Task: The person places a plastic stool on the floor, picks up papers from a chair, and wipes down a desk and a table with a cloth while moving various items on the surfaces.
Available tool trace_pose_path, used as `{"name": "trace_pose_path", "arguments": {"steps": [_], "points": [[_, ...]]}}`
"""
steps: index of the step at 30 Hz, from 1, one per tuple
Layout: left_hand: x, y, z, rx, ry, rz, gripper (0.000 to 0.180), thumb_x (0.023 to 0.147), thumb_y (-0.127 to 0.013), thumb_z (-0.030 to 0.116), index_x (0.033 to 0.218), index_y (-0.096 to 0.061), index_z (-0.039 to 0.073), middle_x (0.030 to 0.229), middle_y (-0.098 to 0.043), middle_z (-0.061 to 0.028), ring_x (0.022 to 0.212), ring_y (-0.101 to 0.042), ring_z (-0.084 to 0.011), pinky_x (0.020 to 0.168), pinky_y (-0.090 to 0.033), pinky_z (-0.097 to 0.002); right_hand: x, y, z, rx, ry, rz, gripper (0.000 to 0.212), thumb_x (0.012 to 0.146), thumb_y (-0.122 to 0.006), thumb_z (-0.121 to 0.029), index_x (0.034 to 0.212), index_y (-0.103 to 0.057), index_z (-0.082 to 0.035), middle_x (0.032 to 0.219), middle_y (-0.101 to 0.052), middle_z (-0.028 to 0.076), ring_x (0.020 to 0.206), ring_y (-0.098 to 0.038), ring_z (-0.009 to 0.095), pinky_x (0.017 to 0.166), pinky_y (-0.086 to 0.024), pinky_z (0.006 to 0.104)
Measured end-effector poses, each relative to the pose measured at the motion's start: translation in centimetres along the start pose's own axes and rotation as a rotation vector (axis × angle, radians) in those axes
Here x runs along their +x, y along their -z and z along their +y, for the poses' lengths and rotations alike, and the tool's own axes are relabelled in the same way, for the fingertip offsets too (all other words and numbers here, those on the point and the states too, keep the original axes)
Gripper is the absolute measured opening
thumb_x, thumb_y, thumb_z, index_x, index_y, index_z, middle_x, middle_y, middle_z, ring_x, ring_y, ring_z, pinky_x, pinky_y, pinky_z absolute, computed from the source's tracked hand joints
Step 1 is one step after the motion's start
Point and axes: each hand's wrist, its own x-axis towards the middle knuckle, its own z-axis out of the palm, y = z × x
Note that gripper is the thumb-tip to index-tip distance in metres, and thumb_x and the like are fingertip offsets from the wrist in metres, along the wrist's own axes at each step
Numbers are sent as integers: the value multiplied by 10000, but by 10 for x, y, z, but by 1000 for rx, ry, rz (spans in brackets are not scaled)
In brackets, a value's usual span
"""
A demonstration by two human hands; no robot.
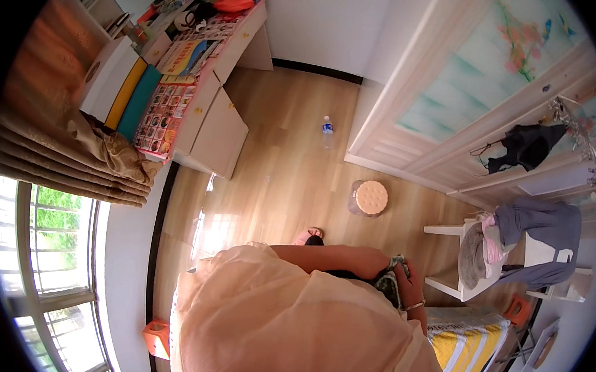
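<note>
Dark patterned cloth sits bunched against the person's waist — right hand curled around it, left hand hidden; gathering it evenly would likely keep loose folds from slipping.

Below you: wood-plank floor with a sunlit patch. At your left, barred window and tan curtain. Ahead, cluttered white desk against white wall. At your right, painted-panel wardrobe, white chair draped with clothes. Mid-floor, round stool.
</note>
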Motion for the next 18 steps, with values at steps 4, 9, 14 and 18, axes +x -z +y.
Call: {"name": "trace_pose_path", "arguments": {"steps": [4,9,14,18], "points": [[-24,8,-19,-3,64,12,178,674,-466,87,796,-531,-25,734,-557,-210,733,-528,-371,647,-420,-399,17,-21,-2,157,-38,-75,224,833,-442,-215,885,-512,-8,773,-535,31,714,-461,83,641,-384,222],[-61,19,-33,-303,179,437,167,715,-414,95,806,-532,20,610,-538,-131,637,-562,-239,592,-433,-342,36,-35,-21,414,-45,23,238,849,-430,-229,947,-506,-27,844,-496,-3,755,-430,60,679,-357,188],[-82,12,-62,-1253,116,839,161,732,-383,55,787,-535,52,656,-518,-35,532,-496,-121,403,-393,-251,46,-28,-30,312,-62,-243,267,826,-474,-219,991,-486,-9,895,-509,23,825,-449,77,742,-365,209],[-101,23,-7,-1804,197,974,188,754,-350,103,857,-496,43,716,-516,-59,568,-477,-137,470,-404,-240,48,-23,-58,58,133,-484,402,740,-585,-203,1050,-433,3,916,-517,49,862,-467,94,770,-377,234]]}}
